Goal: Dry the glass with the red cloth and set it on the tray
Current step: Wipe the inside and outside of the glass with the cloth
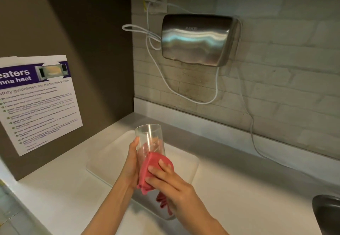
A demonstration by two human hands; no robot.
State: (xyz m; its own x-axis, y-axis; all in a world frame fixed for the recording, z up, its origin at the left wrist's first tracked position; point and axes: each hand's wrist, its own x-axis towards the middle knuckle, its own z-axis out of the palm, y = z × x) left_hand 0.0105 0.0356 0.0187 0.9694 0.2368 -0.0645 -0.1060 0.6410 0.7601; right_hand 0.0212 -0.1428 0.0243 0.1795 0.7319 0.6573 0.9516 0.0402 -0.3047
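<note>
Fingers [160, 166] of right hand [171, 181] pressed on red cloth [154, 168] against lower glass [150, 139]. Left hand [131, 163] wrapped around glass, held tilted above white tray [110, 155]. Tray flat on bench [239, 198]. Steel dryer [198, 39] on wall behind.

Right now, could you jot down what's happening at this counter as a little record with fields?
Held item: clear tall drinking glass, raised above the counter, tilted
Left hand: grips the glass's side
Right hand: presses the red folded cloth against the glass's lower part
Tray: white flat plastic tray on the pale countertop, beneath the hands
Wall: steel hand dryer with white cord
Left wall: microwave safety poster
Stage: drying, glass not yet on the tray
</note>
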